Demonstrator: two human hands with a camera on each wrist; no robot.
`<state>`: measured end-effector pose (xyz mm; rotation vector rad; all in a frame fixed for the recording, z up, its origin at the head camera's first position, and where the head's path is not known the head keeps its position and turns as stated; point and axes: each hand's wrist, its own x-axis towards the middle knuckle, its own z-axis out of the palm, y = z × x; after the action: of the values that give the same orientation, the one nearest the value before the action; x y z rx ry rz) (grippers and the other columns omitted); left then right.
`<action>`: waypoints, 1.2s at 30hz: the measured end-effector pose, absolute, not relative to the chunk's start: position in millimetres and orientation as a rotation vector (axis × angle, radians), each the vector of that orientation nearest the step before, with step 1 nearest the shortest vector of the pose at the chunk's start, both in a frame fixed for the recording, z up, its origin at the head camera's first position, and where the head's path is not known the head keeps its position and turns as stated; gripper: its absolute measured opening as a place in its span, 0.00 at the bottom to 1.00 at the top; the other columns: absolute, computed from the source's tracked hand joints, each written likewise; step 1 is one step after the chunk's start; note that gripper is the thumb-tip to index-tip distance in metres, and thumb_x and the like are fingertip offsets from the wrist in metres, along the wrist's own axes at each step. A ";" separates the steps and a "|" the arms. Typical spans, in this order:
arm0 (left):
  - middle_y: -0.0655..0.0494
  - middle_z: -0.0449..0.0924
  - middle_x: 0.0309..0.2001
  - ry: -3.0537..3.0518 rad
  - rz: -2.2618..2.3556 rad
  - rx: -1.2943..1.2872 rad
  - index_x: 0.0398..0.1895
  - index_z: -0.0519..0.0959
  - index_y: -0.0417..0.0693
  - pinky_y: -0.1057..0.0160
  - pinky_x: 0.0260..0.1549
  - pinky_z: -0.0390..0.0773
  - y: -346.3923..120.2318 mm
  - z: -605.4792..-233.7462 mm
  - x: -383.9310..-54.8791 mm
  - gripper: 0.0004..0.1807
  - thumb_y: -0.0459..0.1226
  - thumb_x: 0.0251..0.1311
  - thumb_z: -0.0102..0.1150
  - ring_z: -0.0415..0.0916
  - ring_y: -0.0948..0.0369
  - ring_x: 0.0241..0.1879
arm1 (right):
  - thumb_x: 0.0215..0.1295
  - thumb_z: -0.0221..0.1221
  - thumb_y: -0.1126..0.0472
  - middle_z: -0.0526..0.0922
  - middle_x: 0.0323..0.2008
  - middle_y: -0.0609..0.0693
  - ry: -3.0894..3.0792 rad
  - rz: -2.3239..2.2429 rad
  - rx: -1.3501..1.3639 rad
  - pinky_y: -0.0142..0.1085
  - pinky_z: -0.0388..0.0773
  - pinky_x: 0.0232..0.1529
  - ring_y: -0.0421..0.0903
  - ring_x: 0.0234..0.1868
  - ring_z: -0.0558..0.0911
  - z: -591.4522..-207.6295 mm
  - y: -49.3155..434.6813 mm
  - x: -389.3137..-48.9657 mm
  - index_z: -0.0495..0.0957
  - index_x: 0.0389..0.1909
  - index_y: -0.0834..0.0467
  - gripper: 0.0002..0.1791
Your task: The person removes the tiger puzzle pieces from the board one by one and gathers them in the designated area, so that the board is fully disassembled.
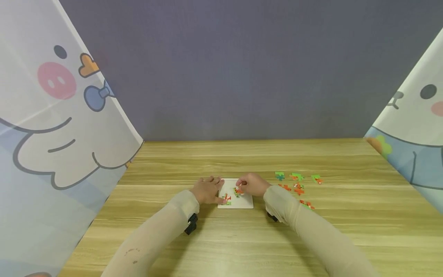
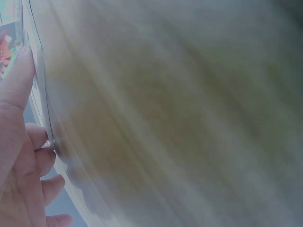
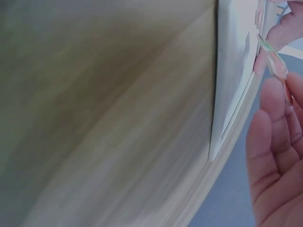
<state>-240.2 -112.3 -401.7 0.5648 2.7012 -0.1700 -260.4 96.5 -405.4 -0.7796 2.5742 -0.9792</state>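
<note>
A white puzzle board (image 1: 238, 204) lies flat on the table in the head view. My left hand (image 1: 207, 190) rests at its left edge with fingers spread, the thumb near a red-and-green puzzle piece (image 1: 226, 199) in the lower left corner. Over the board's right part, my right hand (image 1: 254, 185) pinches a second puzzle piece (image 1: 237, 191) between thumb and fingers. In the right wrist view that puzzle piece (image 3: 277, 65) is tilted, its edge towards the board. The left wrist view shows the left thumb (image 2: 20, 78) along the board's edge.
Several loose orange-and-green puzzle pieces (image 1: 298, 189) lie on the wooden table (image 1: 228, 238) to the right of the board, some close to the right forearm. A dark grey panel (image 1: 249, 69) rises behind the table, with printed cloths (image 1: 79, 146) at the sides.
</note>
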 end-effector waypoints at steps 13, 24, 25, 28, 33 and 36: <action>0.55 0.50 0.79 2.685 -0.118 0.586 0.80 0.53 0.50 0.43 0.72 0.53 -115.6 -398.7 -238.4 0.46 0.63 0.66 0.51 0.46 0.53 0.78 | 0.65 0.52 0.77 0.81 0.22 0.51 2.461 -1.203 -0.722 0.31 0.71 0.25 0.39 0.22 0.72 -409.3 135.4 -253.8 0.79 0.50 0.77 0.15; 0.55 0.50 0.79 2.681 -0.125 0.589 0.80 0.53 0.51 0.43 0.72 0.53 -116.7 -400.3 -237.8 0.47 0.64 0.65 0.51 0.47 0.53 0.78 | 0.67 0.53 0.76 0.82 0.38 0.57 2.428 -1.289 -0.518 0.39 0.84 0.42 0.46 0.36 0.84 -404.7 173.0 -242.1 0.75 0.57 0.77 0.18; 0.55 0.50 0.79 2.679 -0.122 0.588 0.80 0.53 0.51 0.43 0.72 0.53 -116.8 -400.6 -238.1 0.47 0.64 0.65 0.51 0.47 0.53 0.78 | 0.67 0.53 0.77 0.82 0.39 0.58 2.434 -1.295 -0.506 0.38 0.84 0.42 0.46 0.36 0.84 -404.2 175.9 -240.8 0.75 0.57 0.77 0.18; 0.54 0.50 0.79 2.680 -0.113 0.593 0.80 0.53 0.50 0.43 0.72 0.54 -116.8 -402.0 -239.8 0.47 0.64 0.65 0.51 0.48 0.52 0.77 | 0.66 0.53 0.76 0.83 0.38 0.58 2.469 -1.288 -0.493 0.34 0.83 0.34 0.44 0.33 0.82 -404.7 185.1 -240.3 0.74 0.57 0.77 0.19; 0.54 0.51 0.79 2.696 -0.133 0.606 0.79 0.54 0.50 0.43 0.71 0.55 -115.6 -401.3 -241.4 0.46 0.64 0.65 0.51 0.49 0.52 0.77 | 0.68 0.53 0.75 0.83 0.32 0.53 2.518 -1.264 -0.515 0.30 0.72 0.23 0.41 0.25 0.77 -406.9 200.1 -242.2 0.74 0.57 0.77 0.18; 0.54 0.51 0.79 2.693 -0.134 0.604 0.79 0.55 0.50 0.43 0.71 0.55 -114.6 -400.4 -239.7 0.47 0.64 0.65 0.52 0.50 0.52 0.77 | 0.69 0.53 0.74 0.82 0.30 0.52 2.509 -1.273 -0.507 0.31 0.74 0.25 0.42 0.26 0.77 -407.8 207.4 -240.4 0.74 0.57 0.77 0.18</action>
<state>-239.7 -114.6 -400.4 0.6040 2.6930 -0.1343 -240.4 207.4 -407.8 -0.5069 2.5092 -1.2728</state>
